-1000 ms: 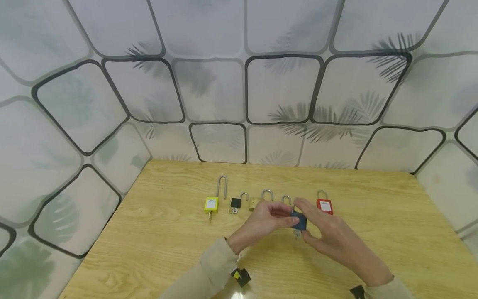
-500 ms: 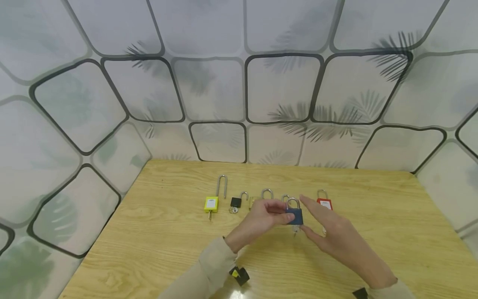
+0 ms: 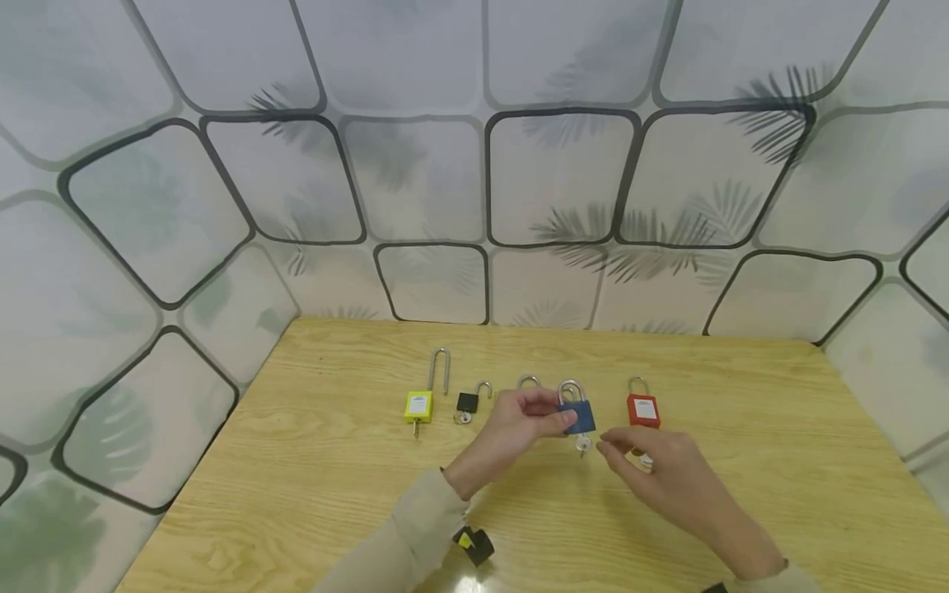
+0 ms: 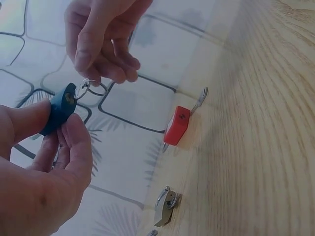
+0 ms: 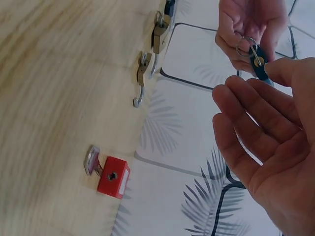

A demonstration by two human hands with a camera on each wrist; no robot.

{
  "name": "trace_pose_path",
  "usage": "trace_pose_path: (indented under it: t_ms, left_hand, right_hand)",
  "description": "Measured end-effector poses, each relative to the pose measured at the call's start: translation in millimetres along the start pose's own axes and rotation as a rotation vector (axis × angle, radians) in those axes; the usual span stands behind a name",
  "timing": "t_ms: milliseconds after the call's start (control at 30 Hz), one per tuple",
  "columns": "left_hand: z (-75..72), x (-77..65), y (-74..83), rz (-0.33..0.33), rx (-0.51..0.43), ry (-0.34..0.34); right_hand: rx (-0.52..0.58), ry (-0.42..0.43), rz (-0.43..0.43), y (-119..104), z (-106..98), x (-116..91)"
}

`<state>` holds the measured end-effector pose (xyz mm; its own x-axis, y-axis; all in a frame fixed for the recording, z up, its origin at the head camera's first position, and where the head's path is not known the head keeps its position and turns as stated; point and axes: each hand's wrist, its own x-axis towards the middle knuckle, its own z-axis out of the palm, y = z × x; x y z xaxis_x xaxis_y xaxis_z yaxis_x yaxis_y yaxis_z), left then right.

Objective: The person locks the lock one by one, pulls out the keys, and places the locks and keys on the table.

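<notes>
My left hand (image 3: 515, 424) pinches a blue padlock (image 3: 580, 417) by its body, above the table. Its shackle points up and both legs appear to meet the body. From the bottom hangs a key with a ring (image 4: 91, 87), the key in the keyhole. My right hand (image 3: 667, 469) hovers just right of the key, thumb and fingers bent loosely; in the right wrist view a gap shows between thumb and fingers (image 5: 246, 118). Whether a fingertip touches the key I cannot tell. Beyond the right hand lies a red padlock (image 3: 643, 409) with a key, partly covered in the head view.
On the wooden table (image 3: 334, 494) a yellow padlock (image 3: 418, 405) with a long shackle and a small black padlock (image 3: 467, 402) lie to the left. Brass padlocks (image 5: 160, 37) lie behind my left hand. A patterned covering (image 3: 430, 189) rises behind the table.
The blue padlock has moved left and slightly up in my left hand, its shackle coming into full view. My right hand has drawn off the shackle and down beside the key.
</notes>
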<state>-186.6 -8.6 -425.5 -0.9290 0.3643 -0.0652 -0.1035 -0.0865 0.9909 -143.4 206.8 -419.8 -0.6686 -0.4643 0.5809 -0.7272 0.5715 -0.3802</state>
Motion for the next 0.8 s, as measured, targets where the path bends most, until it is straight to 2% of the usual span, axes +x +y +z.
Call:
trace_pose_path:
  t_ms: [233, 500, 800]
  left_hand:
    - [0.4, 0.4, -0.2, 0.012, 0.015, 0.008]
    - [2.1, 0.4, -0.6, 0.041, 0.068, -0.016]
    - [-0.3, -1.6, 1.4, 0.071, 0.134, -0.088]
  right_hand:
    - [0.07, -0.02, 0.036, -1, 13, -1]
    - [0.131, 0.038, 0.042, -4, 24, 0]
    - [0.126, 0.067, 0.066, -6, 28, 0]
